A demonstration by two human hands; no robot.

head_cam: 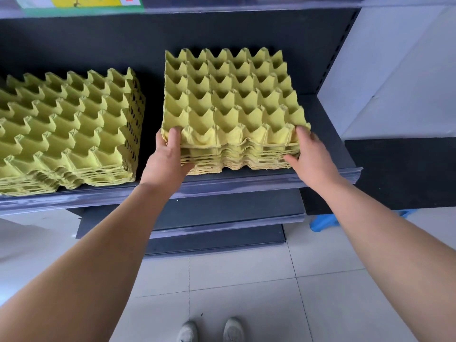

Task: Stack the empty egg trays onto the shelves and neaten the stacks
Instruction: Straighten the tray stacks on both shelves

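Two stacks of yellow-green pulp egg trays sit on a dark shelf (328, 134). The right stack (232, 99) holds several trays. My left hand (167, 159) grips its front left corner, thumb on the top tray and fingers under the edge. At the front right corner my right hand (311, 156) holds the stack the same way. The upper trays sit slightly raised at the front over the lower ones. The left stack (69, 129), also several trays high, stands apart and runs off the left edge of view.
The shelf's front lip (222, 187) runs just below my hands. Lower dark shelves (222, 218) step out beneath. Another shelf (172, 6) hangs above. A white wall (399, 70) stands to the right, with a blue object (323, 222) on the tiled floor.
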